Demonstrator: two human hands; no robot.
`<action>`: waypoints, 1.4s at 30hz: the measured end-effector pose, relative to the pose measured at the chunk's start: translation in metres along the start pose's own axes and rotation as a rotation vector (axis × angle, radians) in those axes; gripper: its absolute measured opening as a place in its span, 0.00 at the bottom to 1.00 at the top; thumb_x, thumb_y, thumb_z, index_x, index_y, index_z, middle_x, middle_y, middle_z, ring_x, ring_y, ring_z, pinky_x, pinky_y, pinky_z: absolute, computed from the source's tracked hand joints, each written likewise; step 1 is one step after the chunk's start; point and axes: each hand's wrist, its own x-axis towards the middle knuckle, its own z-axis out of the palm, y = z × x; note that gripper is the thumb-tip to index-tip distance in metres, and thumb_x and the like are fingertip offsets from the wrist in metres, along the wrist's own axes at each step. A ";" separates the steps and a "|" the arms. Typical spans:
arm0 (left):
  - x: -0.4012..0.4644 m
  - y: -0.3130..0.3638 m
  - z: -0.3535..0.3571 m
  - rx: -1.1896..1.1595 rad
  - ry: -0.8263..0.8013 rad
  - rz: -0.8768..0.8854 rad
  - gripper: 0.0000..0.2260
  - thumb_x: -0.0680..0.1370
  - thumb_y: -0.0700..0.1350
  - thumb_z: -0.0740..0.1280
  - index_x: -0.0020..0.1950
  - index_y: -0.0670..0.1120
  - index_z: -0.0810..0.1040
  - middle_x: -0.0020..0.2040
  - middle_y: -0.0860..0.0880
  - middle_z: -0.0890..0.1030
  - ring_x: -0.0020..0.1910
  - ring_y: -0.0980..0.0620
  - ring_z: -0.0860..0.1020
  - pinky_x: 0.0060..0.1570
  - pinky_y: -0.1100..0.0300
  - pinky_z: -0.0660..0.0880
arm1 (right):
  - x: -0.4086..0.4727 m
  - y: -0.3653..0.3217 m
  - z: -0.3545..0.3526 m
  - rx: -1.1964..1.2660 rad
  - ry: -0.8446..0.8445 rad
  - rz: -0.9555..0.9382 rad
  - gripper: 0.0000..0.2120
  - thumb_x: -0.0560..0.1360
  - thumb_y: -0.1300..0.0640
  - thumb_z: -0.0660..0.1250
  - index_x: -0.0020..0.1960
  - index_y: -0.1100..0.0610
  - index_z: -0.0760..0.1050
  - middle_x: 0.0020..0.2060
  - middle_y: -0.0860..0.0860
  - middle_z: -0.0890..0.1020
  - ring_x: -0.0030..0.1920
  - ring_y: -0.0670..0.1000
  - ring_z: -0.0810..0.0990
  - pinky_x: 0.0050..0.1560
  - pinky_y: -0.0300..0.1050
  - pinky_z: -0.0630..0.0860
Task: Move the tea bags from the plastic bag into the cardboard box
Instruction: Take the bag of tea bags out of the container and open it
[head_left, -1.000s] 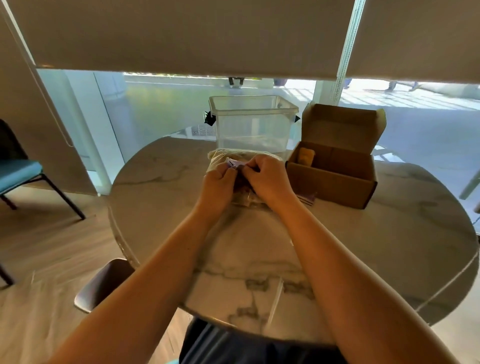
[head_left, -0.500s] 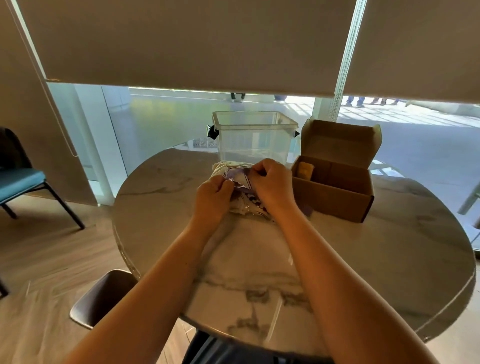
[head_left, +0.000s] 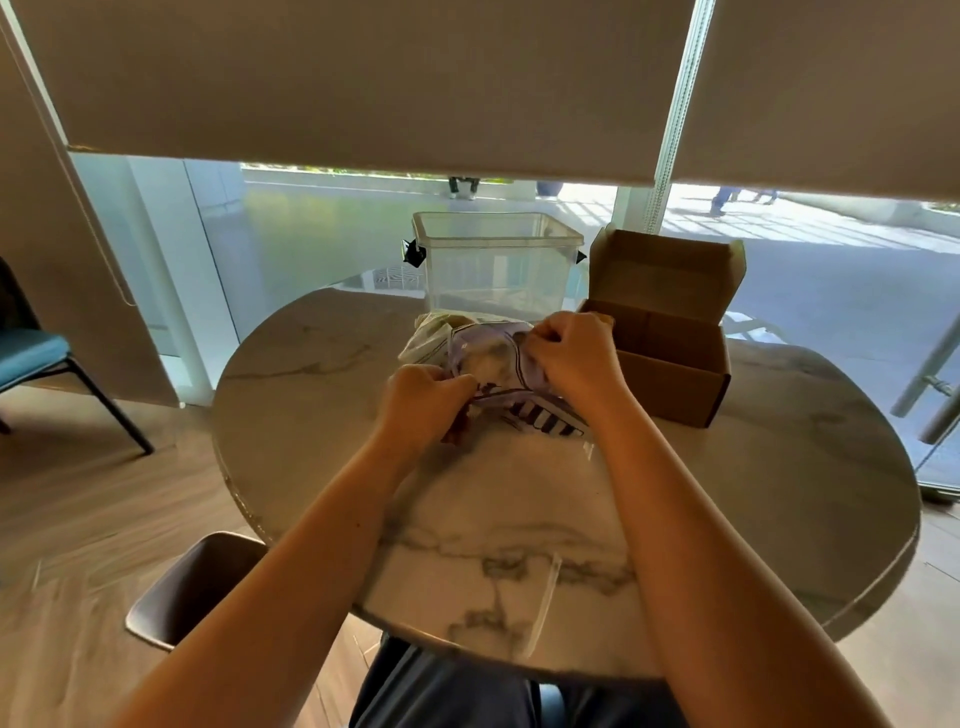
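Plastic bag (head_left: 488, 358) mouth pinched by left hand (head_left: 423, 400) and right hand (head_left: 571, 358); contents look blurred.

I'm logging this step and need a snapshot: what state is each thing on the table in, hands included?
Plastic bag: on the table, mouth pulled open between both hands.
Left hand: grips the bag's near edge.
Right hand: grips the bag's far edge.
Cardboard box: lid flipped up, open; contents hidden from here.
Clear bin: upright, no lid, looks empty.
Tea bags: not clearly visible inside the bag.
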 end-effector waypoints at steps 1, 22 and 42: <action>-0.001 0.000 0.001 0.001 -0.003 -0.001 0.11 0.74 0.41 0.67 0.33 0.39 0.78 0.27 0.43 0.78 0.24 0.48 0.75 0.24 0.62 0.73 | 0.001 0.000 -0.001 0.024 0.012 0.014 0.05 0.74 0.59 0.67 0.41 0.58 0.79 0.32 0.49 0.77 0.36 0.48 0.76 0.45 0.47 0.77; -0.023 0.013 0.013 0.011 -0.205 0.033 0.15 0.76 0.47 0.68 0.33 0.38 0.77 0.21 0.47 0.75 0.17 0.52 0.72 0.18 0.66 0.66 | -0.015 0.010 -0.045 -0.133 -0.519 0.124 0.06 0.69 0.55 0.74 0.41 0.56 0.80 0.36 0.50 0.81 0.37 0.44 0.77 0.34 0.33 0.69; 0.034 0.005 -0.056 -0.122 -0.287 -0.379 0.36 0.70 0.73 0.47 0.51 0.43 0.73 0.37 0.39 0.83 0.33 0.44 0.82 0.31 0.57 0.79 | 0.005 0.023 -0.028 0.083 0.102 0.169 0.15 0.75 0.42 0.62 0.39 0.53 0.74 0.37 0.53 0.82 0.38 0.56 0.83 0.47 0.56 0.81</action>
